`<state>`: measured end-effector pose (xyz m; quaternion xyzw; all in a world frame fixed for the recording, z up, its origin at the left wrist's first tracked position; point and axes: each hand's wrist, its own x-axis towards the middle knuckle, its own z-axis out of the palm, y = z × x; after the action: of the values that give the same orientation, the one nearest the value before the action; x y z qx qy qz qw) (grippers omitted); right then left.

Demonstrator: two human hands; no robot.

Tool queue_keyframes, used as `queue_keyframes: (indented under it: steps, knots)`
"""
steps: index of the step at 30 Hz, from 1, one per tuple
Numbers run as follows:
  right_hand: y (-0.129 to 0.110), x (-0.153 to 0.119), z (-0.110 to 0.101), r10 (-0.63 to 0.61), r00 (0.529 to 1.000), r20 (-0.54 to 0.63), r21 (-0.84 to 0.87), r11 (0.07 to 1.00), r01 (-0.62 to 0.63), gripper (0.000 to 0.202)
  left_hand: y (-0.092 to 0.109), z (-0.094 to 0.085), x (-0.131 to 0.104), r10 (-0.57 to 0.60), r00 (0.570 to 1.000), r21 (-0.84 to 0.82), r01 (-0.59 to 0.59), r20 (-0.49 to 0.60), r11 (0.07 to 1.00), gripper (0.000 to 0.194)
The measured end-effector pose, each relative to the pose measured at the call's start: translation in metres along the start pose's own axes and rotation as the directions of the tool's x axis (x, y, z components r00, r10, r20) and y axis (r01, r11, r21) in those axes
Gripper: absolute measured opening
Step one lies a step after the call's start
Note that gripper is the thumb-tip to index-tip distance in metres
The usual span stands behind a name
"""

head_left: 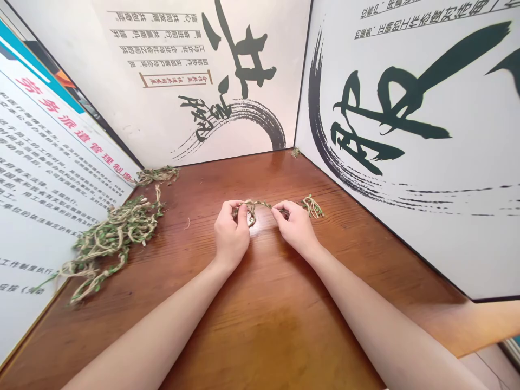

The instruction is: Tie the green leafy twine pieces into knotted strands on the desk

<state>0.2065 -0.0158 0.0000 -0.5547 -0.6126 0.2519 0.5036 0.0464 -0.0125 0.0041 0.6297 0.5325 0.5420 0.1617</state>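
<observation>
Over the middle of the table, a length of leafy jute twine (pixel 262 203), tan with small green leaves, stretches between my two hands. My left hand (pixel 232 233) pinches it between thumb and fingers, with a small loop hanging beside the thumb. My right hand (pixel 298 227) pinches the same twine a short way to the right. Just past my right hand lies a small bunch of leafy twine strands (pixel 312 207); whether it joins the held piece I cannot tell. Part of the twine is hidden behind my fingers.
A large tangled pile of leafy twine (pixel 117 233) lies on the left of the brown wooden table (pixel 252 325). Smaller clumps rest at the back left (pixel 156 174) and in the back corner (pixel 295 153). Upright printed boards (pixel 154 119) enclose the back and sides.
</observation>
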Motion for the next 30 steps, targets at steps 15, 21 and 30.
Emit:
queue_keyframes:
  steps: [15, 21, 30]
  knots:
    - [-0.017, -0.017, 0.011, -0.241, 0.960, 0.141, 0.262, 0.944, 0.199, 0.016, -0.006, 0.002, 0.004, -0.090, 0.975, -0.208, 0.132, 0.202, 0.969, 0.021]
    - [-0.011, -0.013, 0.010, -0.244, 0.968, 0.066, 0.226, 0.948, 0.223, 0.014, -0.004, 0.001, 0.004, -0.009, 0.951, -0.210, 0.078, 0.310, 0.975, 0.024]
    - [-0.008, -0.012, 0.012, -0.096, 0.986, 0.137, 0.263, 0.963, 0.057, 0.017, -0.005, -0.002, 0.003, 0.028, 0.895, -0.313, 0.126, 0.445, 0.941, 0.023]
